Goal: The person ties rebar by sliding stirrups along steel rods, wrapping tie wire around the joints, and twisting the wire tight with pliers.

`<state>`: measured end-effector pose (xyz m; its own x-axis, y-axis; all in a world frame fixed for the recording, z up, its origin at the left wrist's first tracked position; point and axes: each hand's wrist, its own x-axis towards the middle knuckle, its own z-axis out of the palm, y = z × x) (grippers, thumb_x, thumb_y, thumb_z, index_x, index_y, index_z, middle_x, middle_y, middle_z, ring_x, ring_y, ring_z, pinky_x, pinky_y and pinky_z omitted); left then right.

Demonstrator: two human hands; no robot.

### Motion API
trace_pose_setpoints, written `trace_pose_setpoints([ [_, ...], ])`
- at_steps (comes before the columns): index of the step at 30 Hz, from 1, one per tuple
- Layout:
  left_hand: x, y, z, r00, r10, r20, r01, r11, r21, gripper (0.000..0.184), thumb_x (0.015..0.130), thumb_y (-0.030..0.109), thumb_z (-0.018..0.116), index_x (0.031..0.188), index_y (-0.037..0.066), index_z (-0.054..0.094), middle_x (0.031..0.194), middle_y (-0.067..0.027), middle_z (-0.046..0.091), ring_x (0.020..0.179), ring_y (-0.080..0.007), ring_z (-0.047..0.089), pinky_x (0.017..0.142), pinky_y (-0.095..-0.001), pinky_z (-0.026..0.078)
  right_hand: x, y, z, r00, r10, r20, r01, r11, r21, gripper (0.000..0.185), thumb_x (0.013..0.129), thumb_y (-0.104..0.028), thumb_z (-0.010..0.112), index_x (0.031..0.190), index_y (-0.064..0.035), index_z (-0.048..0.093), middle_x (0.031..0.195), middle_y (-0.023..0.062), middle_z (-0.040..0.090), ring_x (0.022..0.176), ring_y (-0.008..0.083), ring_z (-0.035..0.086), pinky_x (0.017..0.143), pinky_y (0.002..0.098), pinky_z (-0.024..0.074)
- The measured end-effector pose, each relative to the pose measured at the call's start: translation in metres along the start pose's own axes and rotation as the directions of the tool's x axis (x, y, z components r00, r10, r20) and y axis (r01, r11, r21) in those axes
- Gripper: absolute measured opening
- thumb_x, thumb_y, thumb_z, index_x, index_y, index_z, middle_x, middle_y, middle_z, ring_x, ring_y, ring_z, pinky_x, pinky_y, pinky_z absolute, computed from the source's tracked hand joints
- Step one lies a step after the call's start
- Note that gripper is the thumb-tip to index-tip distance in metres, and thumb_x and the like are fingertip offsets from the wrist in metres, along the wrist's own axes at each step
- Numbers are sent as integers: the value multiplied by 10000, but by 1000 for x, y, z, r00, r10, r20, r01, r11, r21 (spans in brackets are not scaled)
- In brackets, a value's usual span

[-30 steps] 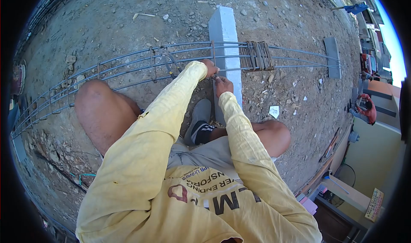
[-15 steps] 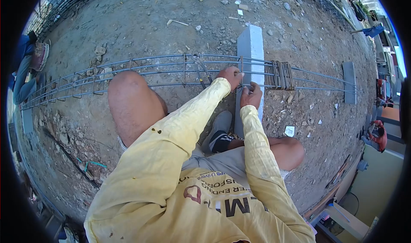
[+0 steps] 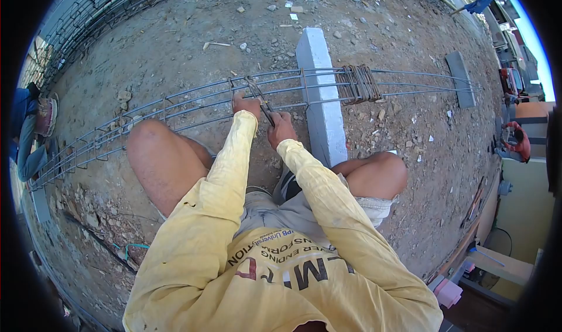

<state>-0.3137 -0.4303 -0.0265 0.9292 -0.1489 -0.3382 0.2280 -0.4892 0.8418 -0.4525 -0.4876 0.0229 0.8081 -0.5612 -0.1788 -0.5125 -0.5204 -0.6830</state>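
A long rebar cage (image 3: 196, 105) runs across in front of me, its bars joined by thin square stirrups. Pincers (image 3: 255, 91) lie slantwise across the bars, jaws toward the far side. My right hand (image 3: 282, 130) is closed on their near handle end. My left hand (image 3: 246, 105) is at the cage just left of the pincers, fingers curled beside a stirrup (image 3: 231, 90); what they hold, if anything, is hidden. The cage rests on a pale concrete block (image 3: 321, 92) to the right. Right of it, a bundle of stirrups (image 3: 358, 84) is packed around the bars.
Another block (image 3: 461, 79) supports the bars' right end. At far left a co-worker (image 3: 35, 130) bends near the cage's other end. A person in red (image 3: 517, 142) is at far right. More steel mesh (image 3: 76, 33) stands at upper left. Rubble litters the dirt ground.
Both hands have moved left from the stirrup by the block to the pincers. My right hand has taken hold of the pincers. The view has shifted, so the cage appears further left.
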Motion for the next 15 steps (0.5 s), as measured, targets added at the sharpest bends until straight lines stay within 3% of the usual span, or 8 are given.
trace_pose_setpoints([
  [3, 19, -14, 13, 987, -51, 150, 55, 998, -23, 380, 690, 166, 700, 989, -52, 617, 955, -234, 624, 878, -320, 599, 778, -394, 455, -5, 8, -15, 998, 51, 20, -53, 990, 127, 380, 766, -58, 585, 1145, -73, 611, 1102, 233, 564, 1070, 393, 542, 945, 422, 433],
  [4, 21, -12, 15, 977, -28, 211, 35, 999, -30, 307, 713, 130, 667, 951, -54, 602, 810, -177, 620, 704, -247, 591, 618, -363, 449, -9, 15, -19, 998, 49, 42, -56, 983, 173, 354, 761, -65, 597, 1114, -69, 618, 1063, 225, 570, 1037, 379, 553, 930, 414, 435],
  [6, 6, 6, 13, 951, 0, 310, 8, 1000, -23, 181, 727, 83, 613, 855, -42, 583, 626, -103, 593, 498, -158, 554, 451, -327, 436, -13, 23, -25, 999, 35, 39, -42, 984, 174, 305, 750, -81, 623, 1055, -60, 623, 1018, 214, 563, 990, 360, 558, 908, 400, 437],
  [8, -34, 48, 1, 926, 64, 373, -78, 997, 24, 207, 733, 106, 614, 879, -38, 592, 671, -101, 609, 528, -158, 564, 476, -319, 448, -20, 26, -31, 1000, 18, 3, -19, 997, 81, 264, 740, -103, 651, 996, -50, 616, 1005, 207, 538, 960, 349, 547, 894, 387, 436],
  [9, -47, 58, 3, 912, 92, 401, -120, 992, 45, 220, 736, 118, 614, 892, -36, 596, 694, -101, 618, 544, -159, 568, 488, -316, 454, -24, 24, -35, 995, 42, -90, -36, 997, 71, 247, 736, -112, 661, 968, -44, 611, 1017, 208, 524, 960, 353, 540, 893, 388, 436],
  [11, -66, 56, 22, 846, 192, 497, -195, 980, -47, 268, 759, 165, 636, 944, -28, 623, 776, -104, 640, 604, -161, 589, 529, -305, 471, -34, 14, -47, 960, 87, -267, -74, 995, 61, 224, 728, -129, 682, 912, -30, 600, 1040, 209, 498, 960, 359, 527, 892, 390, 436],
  [12, -71, 56, 29, 806, 245, 538, -230, 968, -96, 292, 771, 189, 646, 970, -24, 637, 818, -105, 652, 635, -162, 599, 549, -300, 479, -37, 16, -58, 964, 117, -239, -93, 989, 113, 265, 725, -120, 693, 963, -35, 612, 1126, 225, 454, 1018, 366, 497, 922, 400, 416],
  [15, -70, 75, 40, 696, 224, 682, -174, 974, -143, 404, 775, 305, 664, 1035, -5, 673, 1038, -189, 674, 963, -273, 654, 852, -343, 496, -50, 19, -90, 909, 294, -296, -260, 954, 151, 349, 709, -107, 697, 1040, -35, 615, 1172, 226, 467, 1053, 373, 533, 928, 419, 436],
])
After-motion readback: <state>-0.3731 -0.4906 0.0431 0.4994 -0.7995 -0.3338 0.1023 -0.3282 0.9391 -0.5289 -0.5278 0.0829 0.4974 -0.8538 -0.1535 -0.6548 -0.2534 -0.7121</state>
